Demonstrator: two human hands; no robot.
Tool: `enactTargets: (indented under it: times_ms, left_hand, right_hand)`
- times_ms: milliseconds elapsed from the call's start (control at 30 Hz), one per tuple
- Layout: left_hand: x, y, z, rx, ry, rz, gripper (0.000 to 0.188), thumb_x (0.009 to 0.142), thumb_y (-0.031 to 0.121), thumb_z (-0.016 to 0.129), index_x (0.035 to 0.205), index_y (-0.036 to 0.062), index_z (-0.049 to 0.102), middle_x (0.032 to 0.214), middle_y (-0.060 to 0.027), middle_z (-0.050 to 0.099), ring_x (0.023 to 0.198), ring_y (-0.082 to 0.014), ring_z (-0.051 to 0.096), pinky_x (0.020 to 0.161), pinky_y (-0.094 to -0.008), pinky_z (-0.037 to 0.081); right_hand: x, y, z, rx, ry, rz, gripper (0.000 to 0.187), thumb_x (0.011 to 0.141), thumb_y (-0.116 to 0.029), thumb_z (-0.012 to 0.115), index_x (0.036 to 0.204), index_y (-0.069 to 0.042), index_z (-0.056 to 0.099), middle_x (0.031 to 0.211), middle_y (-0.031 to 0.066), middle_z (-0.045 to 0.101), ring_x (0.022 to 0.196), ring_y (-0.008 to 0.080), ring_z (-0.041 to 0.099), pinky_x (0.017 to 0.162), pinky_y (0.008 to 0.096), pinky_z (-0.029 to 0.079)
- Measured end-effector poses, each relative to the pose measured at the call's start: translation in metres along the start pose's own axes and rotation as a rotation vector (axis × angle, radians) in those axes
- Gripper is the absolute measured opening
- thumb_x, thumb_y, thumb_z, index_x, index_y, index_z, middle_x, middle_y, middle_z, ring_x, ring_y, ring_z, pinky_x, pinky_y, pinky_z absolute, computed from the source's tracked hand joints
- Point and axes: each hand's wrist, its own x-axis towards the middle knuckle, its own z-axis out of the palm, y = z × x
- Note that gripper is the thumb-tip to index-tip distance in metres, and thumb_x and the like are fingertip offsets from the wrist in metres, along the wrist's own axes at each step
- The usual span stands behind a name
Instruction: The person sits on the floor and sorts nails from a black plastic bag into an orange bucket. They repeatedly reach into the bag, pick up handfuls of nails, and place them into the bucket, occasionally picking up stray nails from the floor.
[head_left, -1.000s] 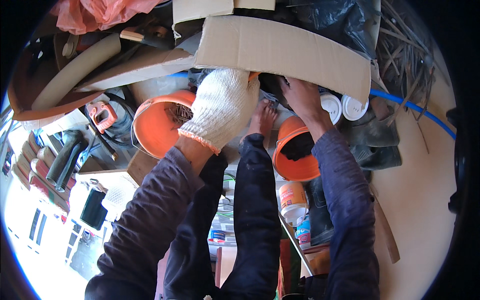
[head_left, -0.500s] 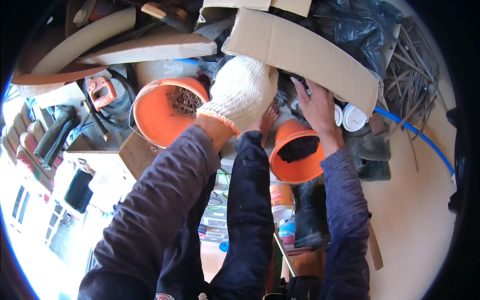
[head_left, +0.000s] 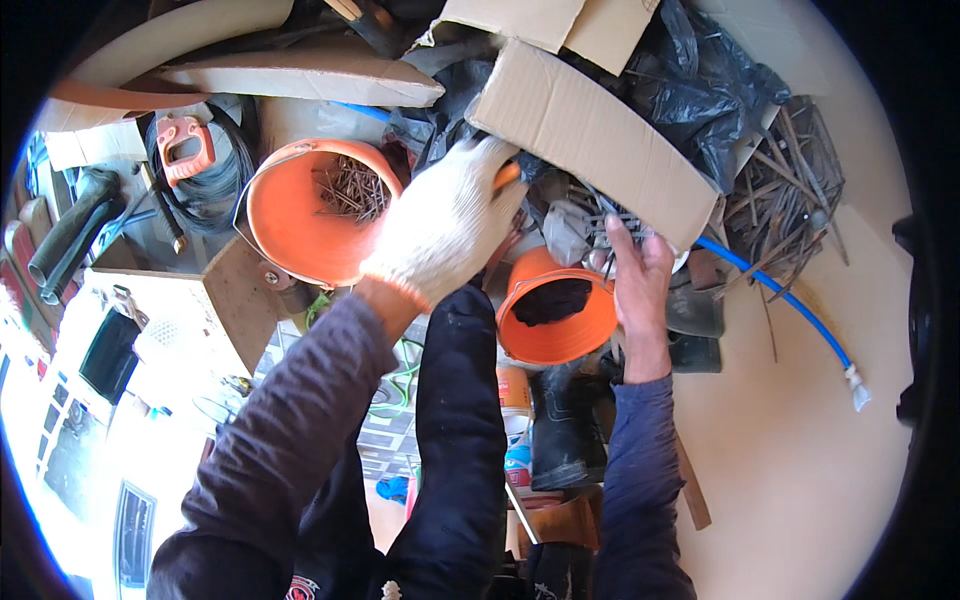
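Note:
My left hand [head_left: 440, 222], in a white knit glove, reaches under the near edge of a cardboard flap [head_left: 595, 130]. Its fingers are closed around an orange handle [head_left: 507, 177]; the rest of that thing is hidden. My bare right hand [head_left: 642, 285] is at the flap's lower right edge, its fingers curled in beside several thin grey metal pieces [head_left: 622, 232]. What it grips cannot be made out. A clear plastic bag [head_left: 567, 232] lies between the hands. Below them sits an orange bucket [head_left: 560, 340] with dark contents.
A larger orange bucket [head_left: 300, 240] with rusty nails stands left of my glove. Farther left are an orange-handled saw [head_left: 186, 150], coiled black cable [head_left: 230, 165] and a wooden box [head_left: 235, 310]. Black plastic [head_left: 700, 90], a stick bundle [head_left: 785, 200] and a blue hose [head_left: 790, 293] lie right.
My left hand has drawn back a little from under the flap, and an orange handle now shows in it. My right hand sits lower, with grey metal pieces visible by its fingers. The view has shifted.

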Motion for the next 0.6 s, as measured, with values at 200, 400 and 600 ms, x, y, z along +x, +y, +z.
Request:
enactTargets:
  times_ms: [200,400,600]
  left_hand:
    - [-0.113,-0.011,-0.046,-0.081,-0.029,-0.36,0.037,0.093,0.018,0.076,0.126,0.0033,0.067,0.112,-0.0209,0.071,0.103,-0.0378,0.07,0.09,-0.0422,0.056]
    - [-0.179,-0.047,-0.064,-0.56,-0.146,-0.859,0.041,0.103,0.029,0.069,0.131,-0.001,0.063,0.107,-0.0077,0.073,0.074,-0.0091,0.062,0.067,-0.0256,0.051]
    - [-0.158,-0.04,-0.061,-1.394,-0.112,-0.912,0.048,0.104,0.041,0.067,0.135,0.0049,0.06,0.09,-0.0032,0.068,0.05,-0.0021,0.04,0.045,-0.0221,0.028]
  right_hand:
    - [-0.057,-0.004,-0.006,0.189,-0.053,0.216,0.026,0.104,-0.008,0.065,0.129,-0.009,0.061,0.109,0.0031,0.072,0.09,0.0117,0.067,0.056,0.028,0.049]
    - [-0.1,-0.03,0.04,0.303,-0.152,0.289,0.032,0.105,-0.013,0.065,0.136,-0.008,0.06,0.117,0.0055,0.072,0.093,0.0145,0.071,0.066,0.029,0.057]
    - [-0.116,-0.042,0.113,0.106,-0.368,0.205,0.034,0.104,-0.003,0.062,0.137,-0.001,0.056,0.113,0.0091,0.071,0.084,0.0115,0.068,0.062,0.0245,0.055]
